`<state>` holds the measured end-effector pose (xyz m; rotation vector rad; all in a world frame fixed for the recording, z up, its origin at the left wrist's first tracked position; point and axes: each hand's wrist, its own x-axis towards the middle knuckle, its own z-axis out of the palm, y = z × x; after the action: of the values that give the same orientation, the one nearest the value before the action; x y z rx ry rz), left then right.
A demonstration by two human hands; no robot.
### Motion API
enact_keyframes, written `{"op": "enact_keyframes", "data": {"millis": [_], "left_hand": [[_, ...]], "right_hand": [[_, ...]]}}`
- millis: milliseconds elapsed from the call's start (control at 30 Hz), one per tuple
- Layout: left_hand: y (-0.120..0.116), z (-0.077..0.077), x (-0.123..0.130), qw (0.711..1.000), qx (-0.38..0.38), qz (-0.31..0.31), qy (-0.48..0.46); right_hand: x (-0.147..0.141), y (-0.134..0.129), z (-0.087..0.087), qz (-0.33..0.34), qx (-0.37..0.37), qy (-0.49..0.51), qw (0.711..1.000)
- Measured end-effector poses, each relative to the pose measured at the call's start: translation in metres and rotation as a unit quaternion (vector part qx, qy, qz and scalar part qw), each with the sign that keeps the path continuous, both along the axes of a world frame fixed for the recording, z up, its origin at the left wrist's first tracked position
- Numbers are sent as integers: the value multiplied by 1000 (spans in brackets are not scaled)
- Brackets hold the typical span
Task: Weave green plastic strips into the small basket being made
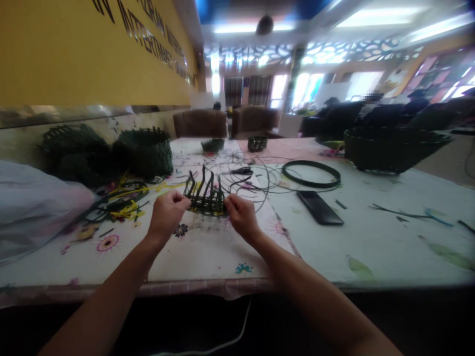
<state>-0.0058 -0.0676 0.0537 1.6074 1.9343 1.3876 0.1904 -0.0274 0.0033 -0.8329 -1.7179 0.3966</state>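
Observation:
A small dark green woven piece (208,201), with yellow strands in it, is between my two hands over the white flowered cloth. Several loose strips stand up from its top. My left hand (168,210) has its fingers closed on the left edge of the piece. On the right edge, my right hand (240,212) pinches it with thumb and fingers. Black-handled scissors (242,171) lie just behind the piece, among thin looped strands (265,173).
Green and yellow strips (128,207) and a plastic bag (33,207) lie at left. Woven baskets (144,151) stand behind them. A phone (319,207), a coiled ring (311,174) and a large dark basket (393,151) are at right. People sit in the background.

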Motion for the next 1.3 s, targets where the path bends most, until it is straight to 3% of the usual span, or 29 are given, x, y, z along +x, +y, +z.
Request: {"op": "enact_keyframes", "data": {"millis": [100, 233, 367, 467, 533, 667, 733, 967, 1033, 1200, 1300], "left_hand": [[-6, -4, -1, 989, 86, -16, 119], [-6, -10, -7, 943, 200, -67, 257], [-2, -10, -16, 892, 228, -76, 382], [-2, -6, -20, 880, 216, -97, 411], [-3, -4, -20, 888, 203, -109, 397], [-8, -5, -17, 949, 139, -101, 263], [-9, -6, -16, 962, 117, -92, 229], [-8, 9, -19, 900, 114, -118, 404], [-7, 16, -17, 900, 84, -113, 413], [0, 24, -16, 964, -81, -116, 225], [1, 25, -16, 973, -138, -119, 140]], "right_hand": [[0, 0, 1, -3, -6, 3, 1000], [0, -1, 2, 2, -7, 10, 1000], [0, 0, 1, 0, -5, 11, 1000], [0, -1, 1, 0, -2, 11, 1000], [0, -1, 0, 0, 2, 12, 1000], [-1, 0, 0, -8, 4, 15, 1000], [-1, 0, 0, -10, 3, 13, 1000], [-1, 0, 0, 5, -1, 3, 1000], [-1, -1, 1, 5, -3, 1, 1000], [-1, -2, 2, 5, -6, -8, 1000], [-2, -3, 2, 8, -6, -12, 1000]]}}
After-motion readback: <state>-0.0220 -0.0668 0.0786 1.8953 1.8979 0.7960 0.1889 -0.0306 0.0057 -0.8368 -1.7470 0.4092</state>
